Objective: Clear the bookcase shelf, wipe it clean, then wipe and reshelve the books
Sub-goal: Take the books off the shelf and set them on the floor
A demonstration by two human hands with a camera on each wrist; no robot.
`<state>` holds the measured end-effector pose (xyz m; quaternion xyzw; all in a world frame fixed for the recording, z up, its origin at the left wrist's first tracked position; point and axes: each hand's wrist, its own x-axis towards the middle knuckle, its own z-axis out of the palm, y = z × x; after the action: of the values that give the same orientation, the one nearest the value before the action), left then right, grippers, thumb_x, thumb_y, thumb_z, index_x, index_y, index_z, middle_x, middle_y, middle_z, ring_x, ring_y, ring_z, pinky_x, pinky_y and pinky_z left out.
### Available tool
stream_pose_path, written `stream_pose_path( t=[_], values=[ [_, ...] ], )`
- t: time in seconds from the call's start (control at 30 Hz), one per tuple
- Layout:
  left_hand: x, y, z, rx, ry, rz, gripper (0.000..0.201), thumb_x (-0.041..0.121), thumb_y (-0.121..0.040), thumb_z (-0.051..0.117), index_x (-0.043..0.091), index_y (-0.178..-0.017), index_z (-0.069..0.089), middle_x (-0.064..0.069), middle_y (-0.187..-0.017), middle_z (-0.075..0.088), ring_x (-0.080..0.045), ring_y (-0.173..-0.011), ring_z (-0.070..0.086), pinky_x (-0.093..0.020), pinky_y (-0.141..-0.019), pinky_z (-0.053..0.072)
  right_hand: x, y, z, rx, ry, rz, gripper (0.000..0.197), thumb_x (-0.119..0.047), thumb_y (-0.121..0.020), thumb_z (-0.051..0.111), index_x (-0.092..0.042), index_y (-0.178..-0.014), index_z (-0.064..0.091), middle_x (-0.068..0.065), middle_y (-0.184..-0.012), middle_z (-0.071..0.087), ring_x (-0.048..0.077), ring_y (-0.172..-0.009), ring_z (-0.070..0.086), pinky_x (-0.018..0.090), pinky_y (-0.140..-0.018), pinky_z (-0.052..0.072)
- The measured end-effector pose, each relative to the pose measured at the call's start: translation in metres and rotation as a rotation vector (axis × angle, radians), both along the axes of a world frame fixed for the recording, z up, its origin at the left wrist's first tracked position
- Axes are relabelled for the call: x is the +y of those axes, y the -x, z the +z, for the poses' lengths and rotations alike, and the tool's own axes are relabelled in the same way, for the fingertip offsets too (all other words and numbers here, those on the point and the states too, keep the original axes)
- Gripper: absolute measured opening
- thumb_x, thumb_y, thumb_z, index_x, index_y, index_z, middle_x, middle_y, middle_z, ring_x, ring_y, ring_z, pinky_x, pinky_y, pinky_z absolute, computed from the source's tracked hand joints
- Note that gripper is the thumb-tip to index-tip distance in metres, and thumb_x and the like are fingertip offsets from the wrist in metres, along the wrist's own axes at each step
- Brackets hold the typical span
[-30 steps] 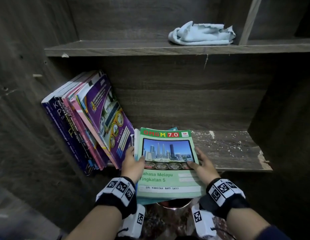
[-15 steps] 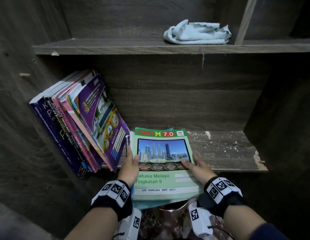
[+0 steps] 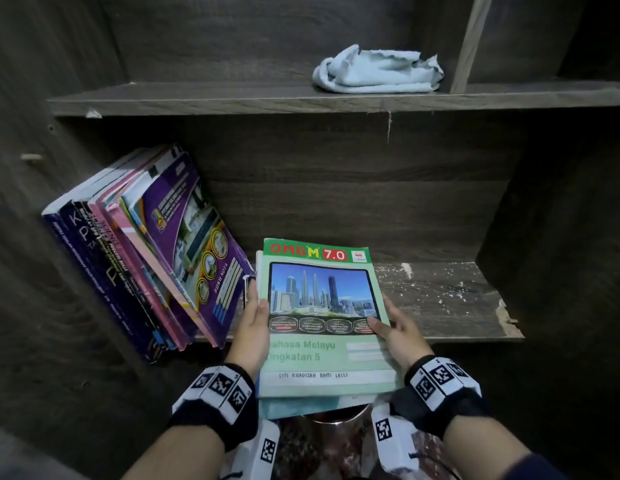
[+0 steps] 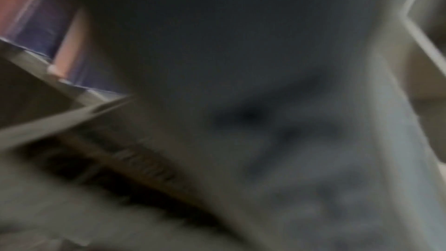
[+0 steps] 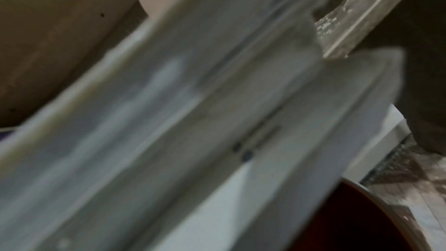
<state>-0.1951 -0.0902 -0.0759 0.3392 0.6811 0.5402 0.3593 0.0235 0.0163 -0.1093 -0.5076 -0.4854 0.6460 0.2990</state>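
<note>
- The small stack of workbooks (image 3: 322, 323), green-covered one on top, sits low in the middle of the frame, its far end on the lower shelf (image 3: 440, 296) and its near end overhanging the shelf's front edge
- The left hand (image 3: 252, 327) takes the stack's left edge, thumb on the cover; the right hand (image 3: 396, 329) takes the right edge the same way; both grips are clenched on the stack, though the fingers underneath are hidden and both wrist views are too blurred to confirm
- The books look like thin, floppy softcovers with slick covers; light, but likely to sag or slide apart; a grip at mid-length on both long edges, squeezing the layers together, seems soundest
- More books (image 3: 138, 251) lean at the left of the frame against the bookcase side
- A pale blue cloth (image 3: 377, 69) lies crumpled on the upper shelf (image 3: 232, 98), upper right; the lower shelf shows white specks and a chipped right corner
</note>
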Motion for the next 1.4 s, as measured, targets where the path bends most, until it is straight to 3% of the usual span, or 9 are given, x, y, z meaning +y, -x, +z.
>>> stream_pose_path(
  t=[0.17, 0.27, 0.47, 0.63, 0.77, 0.97, 1.1, 1.3, 1.4],
  values=[
    [-0.001, -0.012, 0.025, -0.030, -0.031, 0.011, 0.050, 0.032, -0.106, 0.029, 0.041, -0.152, 0.012, 0.013, -0.159, 0.015, -0.012, -0.147, 0.016, -0.029, -0.112, 0.016, 0.000, -0.014, 0.023, 0.054, -0.049, -0.025, 0.063, -0.023, -0.084, 0.067, -0.060, -0.128, 0.042, -0.001, -0.147, 0.044, 0.049, -0.120, 0.050, 0.069, -0.091, 0.044],
    [-0.004, -0.021, 0.040, -0.069, -0.069, -0.005, 0.049, 0.034, -0.106, 0.030, 0.046, -0.150, 0.013, 0.014, -0.158, 0.017, -0.012, -0.146, 0.018, -0.037, -0.119, 0.015, -0.010, -0.028, 0.040, 0.091, -0.115, -0.036, 0.060, -0.025, -0.083, 0.067, -0.070, -0.117, 0.044, -0.003, -0.148, 0.044, 0.033, -0.128, 0.049, 0.060, -0.102, 0.042],
    [-0.019, -0.058, 0.072, -0.033, -0.088, -0.091, 0.050, 0.033, -0.106, 0.029, 0.044, -0.151, 0.013, 0.018, -0.153, 0.017, -0.006, -0.139, 0.024, -0.019, -0.106, 0.027, -0.051, -0.067, 0.080, 0.139, -0.153, -0.114, 0.061, -0.010, -0.096, 0.054, -0.041, -0.144, 0.034, 0.003, -0.136, 0.056, 0.027, -0.112, 0.063, 0.052, -0.094, 0.051],
    [-0.038, -0.093, 0.088, -0.127, -0.106, -0.159, 0.047, 0.036, -0.105, 0.032, 0.052, -0.147, 0.017, 0.013, -0.157, 0.026, -0.014, -0.141, 0.032, -0.044, -0.117, 0.027, -0.098, -0.107, 0.117, 0.163, -0.191, -0.177, 0.057, -0.006, -0.098, 0.049, -0.033, -0.146, 0.035, 0.004, -0.122, 0.064, 0.025, -0.100, 0.069, 0.042, -0.081, 0.058],
    [-0.066, -0.134, 0.110, -0.137, -0.121, -0.216, 0.046, 0.034, -0.105, 0.032, 0.054, -0.145, 0.019, 0.025, -0.147, 0.024, -0.005, -0.138, 0.028, -0.034, -0.116, 0.021, -0.140, -0.148, 0.134, 0.194, -0.266, -0.230, 0.056, -0.007, -0.099, 0.046, -0.039, -0.143, 0.034, -0.001, -0.123, 0.064, 0.019, -0.102, 0.068, 0.033, -0.078, 0.058],
    [-0.112, -0.198, 0.141, -0.158, -0.127, -0.375, 0.047, 0.035, -0.104, 0.033, 0.055, -0.145, 0.021, 0.023, -0.151, 0.023, -0.005, -0.138, 0.027, -0.030, -0.113, 0.023, -0.216, -0.216, 0.138, 0.114, -0.473, -0.355, 0.055, -0.014, -0.099, 0.047, -0.039, -0.146, 0.033, -0.023, -0.138, 0.050, 0.001, -0.130, 0.045, 0.035, -0.111, 0.035],
    [-0.135, -0.242, 0.149, -0.170, -0.087, -0.515, 0.046, 0.044, -0.099, 0.036, 0.068, -0.136, 0.024, 0.024, -0.152, 0.025, -0.010, -0.140, 0.031, -0.044, -0.117, 0.025, -0.265, -0.258, 0.140, -0.002, -0.502, -0.511, 0.058, -0.018, -0.096, 0.051, -0.047, -0.139, 0.023, -0.051, -0.125, 0.031, -0.033, -0.117, 0.025, 0.018, -0.109, 0.020],
    [-0.142, -0.314, 0.131, -0.181, -0.033, -0.714, 0.041, 0.044, -0.097, 0.039, 0.080, -0.115, 0.030, 0.023, -0.151, 0.032, -0.009, -0.137, 0.038, -0.044, -0.117, 0.027, -0.322, -0.320, 0.121, -0.101, -0.435, -0.748, 0.054, -0.018, -0.099, 0.045, -0.027, -0.149, 0.024, -0.028, -0.145, 0.026, -0.011, -0.134, 0.023, 0.018, -0.111, 0.018],
    [-0.138, -0.349, 0.106, -0.168, -0.020, -0.791, 0.044, 0.038, -0.102, 0.035, 0.070, -0.131, 0.027, 0.024, -0.150, 0.035, -0.008, -0.135, 0.040, -0.043, -0.116, 0.029, -0.335, -0.348, 0.101, -0.172, -0.421, -0.823, 0.050, -0.018, -0.101, 0.040, -0.021, -0.149, 0.028, -0.017, -0.149, 0.032, -0.004, -0.136, 0.028, 0.021, -0.113, 0.022]
  ],
)
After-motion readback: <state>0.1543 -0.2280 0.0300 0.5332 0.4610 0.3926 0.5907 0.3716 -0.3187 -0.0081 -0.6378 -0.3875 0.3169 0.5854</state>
